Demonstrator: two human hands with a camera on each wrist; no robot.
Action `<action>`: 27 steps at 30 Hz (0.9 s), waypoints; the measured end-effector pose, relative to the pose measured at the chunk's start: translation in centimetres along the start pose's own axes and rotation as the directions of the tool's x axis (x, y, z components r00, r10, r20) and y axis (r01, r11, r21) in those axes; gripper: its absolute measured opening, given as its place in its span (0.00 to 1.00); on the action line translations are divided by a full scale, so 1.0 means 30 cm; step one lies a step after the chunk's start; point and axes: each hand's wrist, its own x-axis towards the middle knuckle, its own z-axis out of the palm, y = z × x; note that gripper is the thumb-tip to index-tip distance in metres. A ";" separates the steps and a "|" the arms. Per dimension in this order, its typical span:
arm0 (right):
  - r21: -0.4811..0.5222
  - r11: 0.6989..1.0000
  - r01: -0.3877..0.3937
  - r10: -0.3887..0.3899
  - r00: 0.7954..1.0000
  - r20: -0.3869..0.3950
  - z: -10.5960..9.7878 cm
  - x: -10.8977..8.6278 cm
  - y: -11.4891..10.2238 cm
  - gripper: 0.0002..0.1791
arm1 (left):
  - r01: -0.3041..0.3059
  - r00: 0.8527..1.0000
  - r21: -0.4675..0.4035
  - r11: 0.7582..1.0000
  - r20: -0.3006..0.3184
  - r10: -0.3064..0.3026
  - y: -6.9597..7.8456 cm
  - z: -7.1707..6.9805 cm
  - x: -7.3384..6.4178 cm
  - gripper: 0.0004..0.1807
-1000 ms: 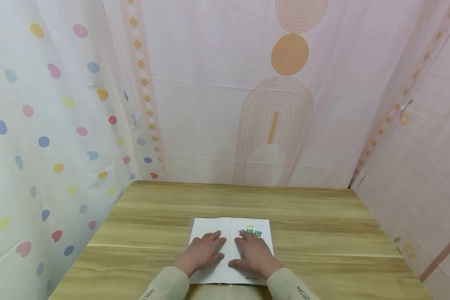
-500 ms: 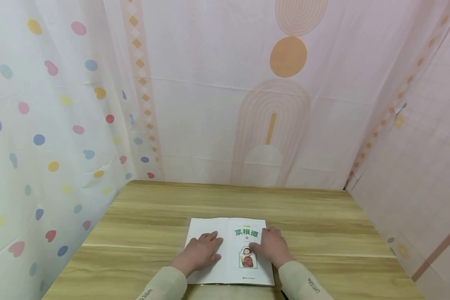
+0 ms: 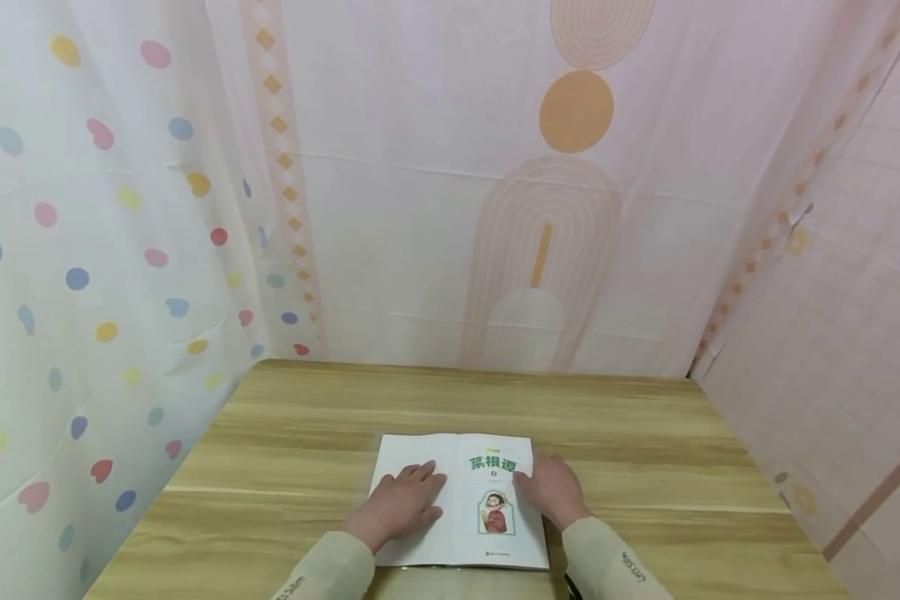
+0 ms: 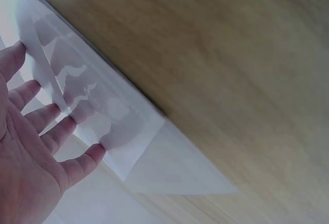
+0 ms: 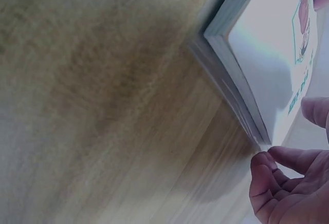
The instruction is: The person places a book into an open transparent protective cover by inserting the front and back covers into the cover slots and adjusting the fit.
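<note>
1. Moved over the last second: right hand, from on top of the right page to just past its outer edge, uncovering green lettering and a framed figure in red.
2. Same spot as before for left hand: laid across the left page, fingers relaxed and slightly apart, gripping nothing. Seen from the left wrist, tips against a glossy surface, with a clear flap reaching out beyond the white sheet.
3. On the right, thumb over the page near its edge, index finger at the book's corner, remaining fingers curled beside it. Pinching or merely touching: cannot tell.
4. Between both hands, open book, flat on the wooden table close to the near side, spine pointing away from the body. Thick block of page edges visible from the right wrist.
5. Around both wrists, pale sleeves with dark lettering.
6. Behind the table, pinkish curtain printed with arches; to the left, curtain with coloured dots; to the right, faintly gridded curtain.
</note>
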 end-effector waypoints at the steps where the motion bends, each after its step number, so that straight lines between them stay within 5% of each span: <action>1: 0.000 1.000 -0.007 0.007 1.000 0.003 -0.001 -0.001 0.001 0.17 | 0.000 1.000 -0.004 1.000 0.003 0.000 -0.001 0.001 0.001 0.28; 19: 0.223 0.958 -0.179 0.158 0.981 0.108 -0.034 0.000 -0.041 0.26 | 0.003 1.000 -0.032 0.999 0.007 -0.003 -0.004 0.003 0.002 0.28; 27: 0.394 0.877 -0.276 0.257 0.961 0.101 -0.016 0.003 -0.012 0.21 | 0.008 1.000 -0.013 1.000 0.019 -0.008 -0.003 0.008 0.002 0.28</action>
